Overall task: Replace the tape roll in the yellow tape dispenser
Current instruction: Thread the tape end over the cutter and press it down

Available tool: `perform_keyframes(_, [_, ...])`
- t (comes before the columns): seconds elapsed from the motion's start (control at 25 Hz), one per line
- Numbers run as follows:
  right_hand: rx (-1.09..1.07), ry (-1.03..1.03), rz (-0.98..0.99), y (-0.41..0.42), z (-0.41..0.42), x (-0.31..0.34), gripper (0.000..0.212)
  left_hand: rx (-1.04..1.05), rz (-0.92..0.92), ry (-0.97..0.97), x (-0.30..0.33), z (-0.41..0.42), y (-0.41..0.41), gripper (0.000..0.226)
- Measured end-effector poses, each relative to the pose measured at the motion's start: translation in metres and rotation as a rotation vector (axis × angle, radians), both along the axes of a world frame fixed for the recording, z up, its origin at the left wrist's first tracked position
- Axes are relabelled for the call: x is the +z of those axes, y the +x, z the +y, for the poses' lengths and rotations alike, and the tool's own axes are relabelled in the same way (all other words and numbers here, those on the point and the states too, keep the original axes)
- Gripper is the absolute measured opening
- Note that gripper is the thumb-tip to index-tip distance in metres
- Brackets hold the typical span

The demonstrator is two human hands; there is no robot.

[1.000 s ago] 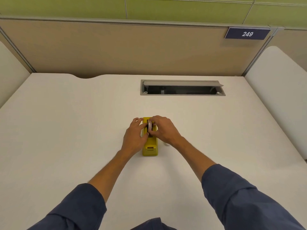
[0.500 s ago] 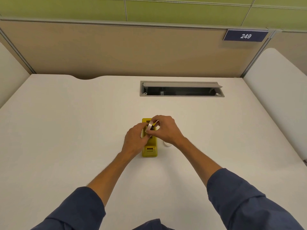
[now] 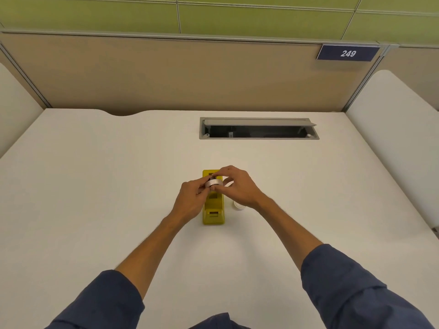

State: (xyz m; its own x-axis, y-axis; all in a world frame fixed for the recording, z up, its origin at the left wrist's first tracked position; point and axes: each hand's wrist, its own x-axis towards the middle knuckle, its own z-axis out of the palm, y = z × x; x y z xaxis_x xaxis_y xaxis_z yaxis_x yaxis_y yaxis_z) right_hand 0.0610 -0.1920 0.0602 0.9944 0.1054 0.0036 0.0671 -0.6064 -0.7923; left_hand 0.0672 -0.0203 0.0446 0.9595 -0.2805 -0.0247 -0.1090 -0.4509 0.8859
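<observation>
Since the last two frames I see the tape roll [image 3: 214, 183] has come up out of the yellow tape dispenser [image 3: 213, 211]: a second ago it stood on edge down in the body, and now it is raised above the far half of the dispenser and tipped so its pale outer band faces me. My left hand [image 3: 190, 201] pinches the roll's left side, fingers closed on it, and has slid a little toward me along the dispenser's left flank. My right hand [image 3: 237, 187] closes on the roll from the right and over its top, fingertips curled down onto the rim. Both hands grip the same roll, and they nearly touch each other across it.

Directly under the hands the dispenser lies on the white desk [image 3: 95, 186], long axis running away from me, its near end with the small slot poking out below the left hand's heel. Whether the roll's core still touches the cradle I cannot tell; the fingers hide it.

Just beside my right wrist, on the near side, a small white round object [image 3: 237, 206] sits on the desk, half hidden by the wrist.

Well beyond the hands, the open cable tray [image 3: 259, 129] is cut into the desk.
</observation>
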Motion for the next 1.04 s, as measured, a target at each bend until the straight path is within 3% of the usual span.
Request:
perform_keyframes(0.36, [-0.059, 0.038, -0.001, 0.003, -0.006, -0.002, 0.024, -0.041, 0.093, -0.085, 0.005, 0.001, 0.003, 0.031])
perform_keyframes(0.52, [-0.101, 0.060, -0.001, 0.002, -0.007, -0.005, 0.019, -0.030, 0.157, -0.201, 0.007, 0.003, 0.005, 0.041])
perform_keyframes(0.76, [-0.276, 0.004, -0.053, -0.002, 0.006, -0.007, 0.025, 0.124, -0.040, -0.024, -0.002, -0.003, 0.002, 0.046])
perform_keyframes(1.04, [-0.339, -0.101, -0.040, -0.007, 0.029, -0.006, 0.021, 0.080, -0.046, 0.040, -0.004, -0.011, 0.002, 0.054])
